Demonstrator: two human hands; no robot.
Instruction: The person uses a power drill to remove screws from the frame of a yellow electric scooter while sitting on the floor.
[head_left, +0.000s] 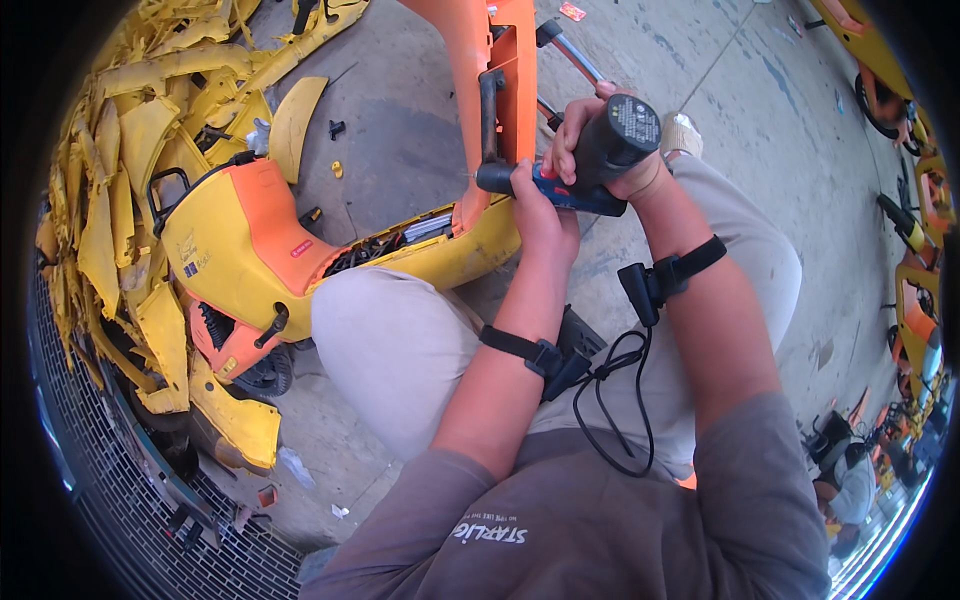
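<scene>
With my right hand (568,140) I grip the handle of a black and blue cordless drill (590,197), its thick battery end turned up toward me. My left hand (545,220) is closed round the front of the drill near the chuck. The thin bit at the drill's nose points left, at the orange upright panel (518,90) of a yellow and orange scooter (225,235). Whether the bit touches the panel I cannot tell. The scooter's floor section is uncovered, with cables and metal parts (425,230) showing inside.
A heap of broken yellow body panels (125,160) fills the left side, and a loose curved yellow panel (297,125) lies beside it. Small black and yellow pieces dot the concrete floor (390,110). More yellow scooters (912,300) and another person (850,485) are at the right.
</scene>
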